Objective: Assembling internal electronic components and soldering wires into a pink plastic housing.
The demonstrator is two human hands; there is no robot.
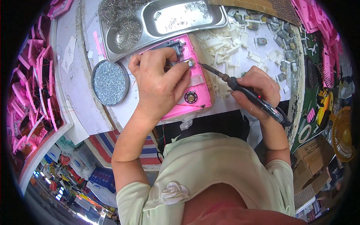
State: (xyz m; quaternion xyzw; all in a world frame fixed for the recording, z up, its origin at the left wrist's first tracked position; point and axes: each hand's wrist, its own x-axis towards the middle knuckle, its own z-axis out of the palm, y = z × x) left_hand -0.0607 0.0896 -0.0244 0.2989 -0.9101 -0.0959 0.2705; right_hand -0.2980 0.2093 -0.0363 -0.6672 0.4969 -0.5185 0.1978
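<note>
My left hand pinches a small metallic part, perhaps a little motor, at the middle of an open pink plastic housing. Its thumb and forefinger are closed on the part. My right hand grips a soldering iron with a dark handle and a small red light. The iron's tip points left, close to the pinched part; whether they touch I cannot tell. In the housing sit a dark grey mechanism at the far end and a small round speaker near me.
A round dish of small screws stands left of the housing. Behind it lies a metal tray with springy metal pieces. White plastic parts and small grey motors are heaped at right. Pink housings with wires fill the left bin.
</note>
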